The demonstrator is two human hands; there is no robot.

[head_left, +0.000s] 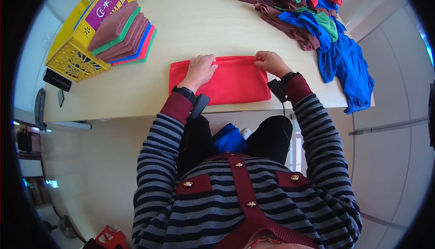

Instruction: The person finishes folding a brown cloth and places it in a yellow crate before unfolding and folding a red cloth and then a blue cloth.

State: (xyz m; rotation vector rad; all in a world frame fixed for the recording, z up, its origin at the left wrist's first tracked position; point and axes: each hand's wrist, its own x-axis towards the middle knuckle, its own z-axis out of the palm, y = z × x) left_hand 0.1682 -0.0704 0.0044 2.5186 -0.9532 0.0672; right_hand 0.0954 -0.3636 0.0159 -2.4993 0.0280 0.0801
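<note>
A red cloth [235,83] lies folded into a wide rectangle near the front edge of the pale table [190,22]. My left hand [199,70] rests flat on its left half, fingers at the far folded edge. My right hand [269,63] pinches the cloth's far right corner. Both wrists carry dark bands with small black devices.
A stack of folded brown, green, blue and red cloths [124,36] leans out of a yellow crate [72,49] at the left. A heap of loose blue, green, red and brown cloths [308,8] fills the far right, some hanging over the edge. A blue cloth [229,138] lies on my lap.
</note>
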